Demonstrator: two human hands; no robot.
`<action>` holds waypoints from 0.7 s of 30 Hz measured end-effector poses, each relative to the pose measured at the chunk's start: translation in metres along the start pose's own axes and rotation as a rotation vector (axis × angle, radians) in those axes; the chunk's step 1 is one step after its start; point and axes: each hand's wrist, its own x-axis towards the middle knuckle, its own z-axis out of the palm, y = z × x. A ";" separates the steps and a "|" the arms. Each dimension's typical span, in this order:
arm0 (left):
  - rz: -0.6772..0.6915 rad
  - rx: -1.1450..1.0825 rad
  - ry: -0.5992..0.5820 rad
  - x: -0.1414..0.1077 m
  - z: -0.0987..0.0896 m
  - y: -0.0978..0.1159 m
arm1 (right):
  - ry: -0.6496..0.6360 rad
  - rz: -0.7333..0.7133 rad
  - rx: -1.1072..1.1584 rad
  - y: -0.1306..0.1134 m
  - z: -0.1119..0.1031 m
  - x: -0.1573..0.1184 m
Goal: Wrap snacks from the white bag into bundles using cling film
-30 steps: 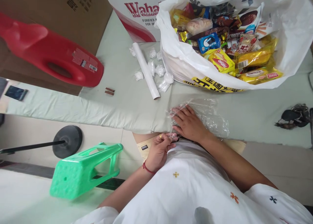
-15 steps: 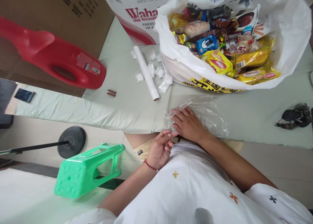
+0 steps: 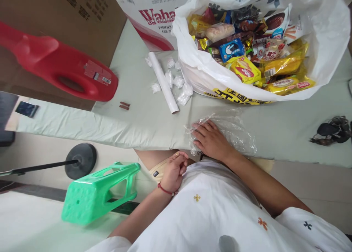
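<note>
My right hand (image 3: pixel 211 139) lies flat with its fingers stretched out on a thin, crumpled sheet of clear plastic (image 3: pixel 240 132) at the table's near edge. Part of the plastic bunches up left of the fingers, and the hand covers some of it. Over my lap, just off the table edge, my left hand (image 3: pixel 175 170) is closed, its thumb and fingers pressed together. Whether anything small is pinched there I cannot make out. A white roll (image 3: pixel 164 83) lies beyond the hands, with several small crumpled plastic wads (image 3: pixel 179 82) around it.
A white bag (image 3: pixel 189 70) full of packaged snacks stands at the back right, before a white carton (image 3: pixel 154 35). At the left are a red plastic container (image 3: pixel 82 76), brown strips (image 3: pixel 124 105) and a phone (image 3: pixel 26 109). A green stool (image 3: pixel 90 197) stands below the table; dark keys (image 3: pixel 332 131) lie right.
My left hand has drawn away from the plastic's edge, leftward and slightly down toward my lap, and its fingers have curled in. My right hand stays on the plastic.
</note>
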 end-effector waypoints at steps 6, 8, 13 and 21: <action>0.700 0.633 0.178 -0.006 0.015 -0.003 | 0.014 -0.003 0.014 0.000 0.000 0.000; 0.835 0.884 0.190 -0.004 0.019 -0.004 | 0.005 -0.002 0.009 0.001 0.000 0.000; 0.850 1.201 0.219 0.012 0.022 -0.010 | -0.014 -0.009 0.011 0.001 -0.001 0.001; 0.657 1.100 0.150 0.019 0.024 -0.002 | -0.007 -0.009 0.017 0.000 -0.002 0.001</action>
